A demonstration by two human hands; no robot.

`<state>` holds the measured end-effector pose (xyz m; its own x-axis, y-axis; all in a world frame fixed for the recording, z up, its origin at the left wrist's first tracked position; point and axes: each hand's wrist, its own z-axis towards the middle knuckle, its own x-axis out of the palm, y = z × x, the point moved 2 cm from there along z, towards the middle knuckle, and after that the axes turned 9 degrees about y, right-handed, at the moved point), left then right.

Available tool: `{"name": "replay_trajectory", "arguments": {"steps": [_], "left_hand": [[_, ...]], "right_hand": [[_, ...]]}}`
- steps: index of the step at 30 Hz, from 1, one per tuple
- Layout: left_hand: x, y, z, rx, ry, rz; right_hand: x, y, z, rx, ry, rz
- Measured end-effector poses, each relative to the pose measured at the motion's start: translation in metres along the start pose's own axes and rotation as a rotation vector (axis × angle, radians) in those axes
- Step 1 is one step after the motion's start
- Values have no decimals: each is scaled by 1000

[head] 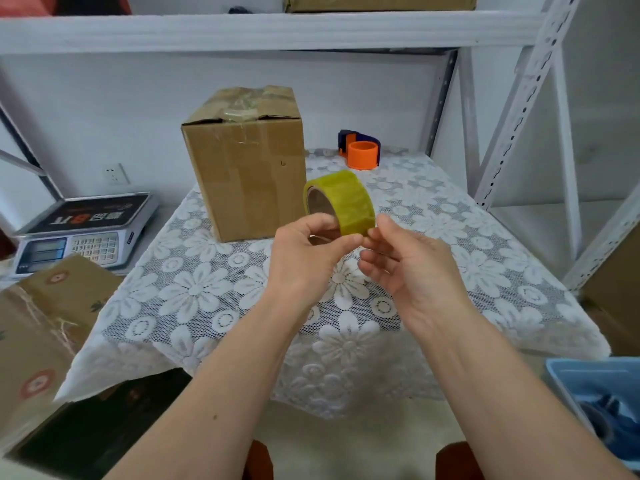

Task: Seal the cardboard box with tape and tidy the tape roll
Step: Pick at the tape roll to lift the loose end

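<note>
Two hands up over the table, both bare, arms reaching fwd from the bottom edge. Left hand (304, 252) curled round the low rim of the tape roll (341, 202), thumb and fingers pinching it from the left. Right hand (403, 261) palm half up, fingers bent, thumb and first finger nipping at the roll's outer edge, maybe at the loose tape end; too blurry to tell. Roll yellow-green, held on edge in the air, in front of and just right of the cardboard box (244, 161).

One roll in the hands. One box on the lace cloth (194, 292), top flaps down w/ clear tape over them. One orange and purple tape cutter (360, 150) behind, well apart. One scale (83, 230) at left. One blue bin (599, 396) at bottom right.
</note>
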<state>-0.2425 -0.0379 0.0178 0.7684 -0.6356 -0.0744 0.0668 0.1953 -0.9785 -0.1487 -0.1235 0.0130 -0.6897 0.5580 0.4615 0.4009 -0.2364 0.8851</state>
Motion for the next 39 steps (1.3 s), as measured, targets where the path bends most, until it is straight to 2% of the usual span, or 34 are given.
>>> {"name": "replay_trajectory", "arguments": {"steps": [7, 14, 19, 24, 29, 33, 39], "left_hand": [[2, -3, -2, 103, -30, 164], [0, -3, -2, 126, -30, 212], [2, -1, 2, 85, -9, 190], [4, 0, 1, 35, 39, 101], [3, 0, 3, -140, 148, -136], [0, 1, 3, -207, 103, -326], [2, 2, 1, -272, 104, -471]], "right_hand": [[-1, 1, 1, 127, 0, 255], [-1, -1, 4, 205, 42, 315], [-2, -2, 9, 194, 18, 327], [-1, -2, 10, 94, -22, 256], [1, 1, 10, -14, -54, 65], [4, 0, 7, -63, -24, -64], [3, 3, 6, -112, -14, -130]]}}
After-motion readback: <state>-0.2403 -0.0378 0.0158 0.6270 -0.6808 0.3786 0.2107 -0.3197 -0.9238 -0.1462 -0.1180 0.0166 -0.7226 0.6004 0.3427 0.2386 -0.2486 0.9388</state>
